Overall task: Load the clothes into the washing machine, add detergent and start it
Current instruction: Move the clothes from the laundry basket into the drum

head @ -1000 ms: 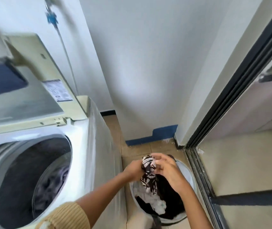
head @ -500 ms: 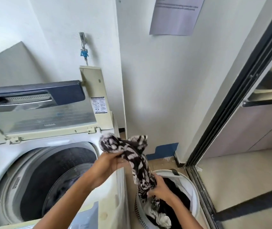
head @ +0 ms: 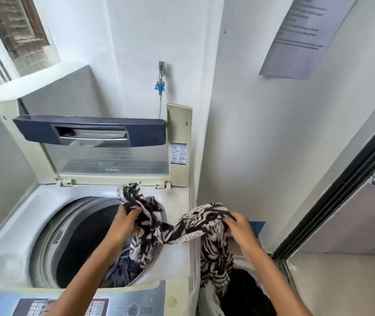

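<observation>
White-walled laundry nook, washer (head: 177, 270) lid up | left hand (head: 122, 226) clutching zebra-print garment (head: 182, 228) over the drum | right hand (head: 239, 226) gripping its other end above the basket (head: 208, 302)

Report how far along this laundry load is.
Done: the lid is up and dark laundry lies in the drum. In hand: the left hand and right hand hold a black-and-white garment stretched from the drum opening towards the basket. Left: dark clothes in the basket, detergent (none in view), and the control panel, untouched.
</observation>
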Demonstrator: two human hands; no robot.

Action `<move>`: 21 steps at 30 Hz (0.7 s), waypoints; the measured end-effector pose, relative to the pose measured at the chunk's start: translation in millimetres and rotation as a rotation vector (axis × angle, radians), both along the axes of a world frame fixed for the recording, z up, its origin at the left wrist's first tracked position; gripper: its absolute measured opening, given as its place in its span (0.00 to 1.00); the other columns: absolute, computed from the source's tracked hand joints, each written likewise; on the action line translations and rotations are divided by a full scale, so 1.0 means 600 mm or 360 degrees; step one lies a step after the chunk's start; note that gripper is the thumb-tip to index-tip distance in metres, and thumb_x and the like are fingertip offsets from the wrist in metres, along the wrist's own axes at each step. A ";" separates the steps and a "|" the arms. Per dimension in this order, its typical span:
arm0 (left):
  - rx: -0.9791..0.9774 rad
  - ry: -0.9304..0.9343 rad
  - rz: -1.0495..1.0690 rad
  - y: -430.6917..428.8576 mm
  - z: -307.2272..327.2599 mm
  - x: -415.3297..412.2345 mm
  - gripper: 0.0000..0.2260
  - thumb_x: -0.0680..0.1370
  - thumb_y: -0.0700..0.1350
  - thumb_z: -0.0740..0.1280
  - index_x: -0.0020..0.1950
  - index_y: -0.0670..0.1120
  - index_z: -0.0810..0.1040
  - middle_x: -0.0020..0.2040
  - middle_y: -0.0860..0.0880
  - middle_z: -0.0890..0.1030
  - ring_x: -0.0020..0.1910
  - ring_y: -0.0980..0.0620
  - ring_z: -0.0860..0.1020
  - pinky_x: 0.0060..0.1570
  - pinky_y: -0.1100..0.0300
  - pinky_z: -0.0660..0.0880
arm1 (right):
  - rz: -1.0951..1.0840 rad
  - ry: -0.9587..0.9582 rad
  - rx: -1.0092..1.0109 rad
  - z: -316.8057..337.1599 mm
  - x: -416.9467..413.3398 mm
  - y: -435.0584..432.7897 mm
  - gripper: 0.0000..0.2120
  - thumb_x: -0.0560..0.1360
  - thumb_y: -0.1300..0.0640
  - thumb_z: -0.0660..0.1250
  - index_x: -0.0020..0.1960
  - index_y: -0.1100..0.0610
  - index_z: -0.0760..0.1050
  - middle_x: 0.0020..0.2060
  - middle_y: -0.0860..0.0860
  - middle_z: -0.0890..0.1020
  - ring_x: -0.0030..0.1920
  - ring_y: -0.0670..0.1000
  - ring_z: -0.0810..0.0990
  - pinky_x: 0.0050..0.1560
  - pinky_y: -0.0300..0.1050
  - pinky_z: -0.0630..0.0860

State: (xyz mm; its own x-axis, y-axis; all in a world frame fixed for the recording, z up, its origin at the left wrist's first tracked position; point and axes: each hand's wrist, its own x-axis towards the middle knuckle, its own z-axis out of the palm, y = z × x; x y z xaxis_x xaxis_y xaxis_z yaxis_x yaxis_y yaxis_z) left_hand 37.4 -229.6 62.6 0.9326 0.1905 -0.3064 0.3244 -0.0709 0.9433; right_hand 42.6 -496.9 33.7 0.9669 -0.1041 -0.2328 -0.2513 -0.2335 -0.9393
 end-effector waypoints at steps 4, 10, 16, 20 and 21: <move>0.0001 -0.0048 -0.0528 -0.028 0.004 -0.013 0.26 0.73 0.48 0.69 0.66 0.50 0.61 0.62 0.46 0.76 0.59 0.49 0.77 0.61 0.51 0.73 | 0.0151 -0.0339 0.0160 0.129 0.027 0.057 0.10 0.76 0.64 0.61 0.43 0.52 0.78 0.35 0.48 0.82 0.34 0.44 0.79 0.34 0.35 0.74; -0.0187 -0.0391 -0.0334 -0.082 0.040 0.009 0.16 0.71 0.45 0.73 0.57 0.51 0.76 0.55 0.48 0.83 0.51 0.52 0.81 0.52 0.59 0.78 | 0.0858 -0.0524 0.0108 0.220 0.046 0.142 0.16 0.69 0.66 0.71 0.51 0.49 0.76 0.49 0.49 0.81 0.48 0.48 0.80 0.55 0.42 0.78; -0.0452 -0.0316 0.0294 0.011 0.051 0.028 0.05 0.77 0.43 0.66 0.52 0.50 0.77 0.47 0.51 0.82 0.45 0.51 0.80 0.45 0.55 0.76 | 0.0682 -0.0412 0.0130 0.169 0.074 0.082 0.16 0.73 0.65 0.68 0.59 0.53 0.74 0.55 0.52 0.80 0.49 0.52 0.82 0.46 0.42 0.81; -0.0695 -0.0360 0.0514 0.090 0.046 0.023 0.08 0.78 0.46 0.62 0.53 0.48 0.78 0.51 0.47 0.82 0.48 0.49 0.80 0.44 0.53 0.76 | 0.0904 0.0144 -0.0476 0.055 0.077 0.074 0.26 0.72 0.63 0.69 0.68 0.52 0.66 0.65 0.53 0.71 0.35 0.45 0.78 0.33 0.35 0.76; -0.0786 -0.0341 0.0567 0.106 0.043 0.020 0.08 0.78 0.47 0.62 0.53 0.47 0.78 0.52 0.45 0.82 0.49 0.48 0.80 0.47 0.53 0.76 | 0.1031 0.0266 -0.0502 0.028 0.074 0.082 0.33 0.72 0.61 0.70 0.72 0.51 0.60 0.67 0.53 0.67 0.35 0.44 0.78 0.32 0.34 0.75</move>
State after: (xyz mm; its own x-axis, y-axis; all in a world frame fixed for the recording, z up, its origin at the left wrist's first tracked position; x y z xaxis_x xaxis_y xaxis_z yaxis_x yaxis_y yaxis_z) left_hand 49.3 -165.8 88.4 0.8886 0.3839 -0.2512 0.0486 0.4656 0.8836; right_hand 86.7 -447.8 50.3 0.8115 0.3896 -0.4355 -0.1049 -0.6360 -0.7645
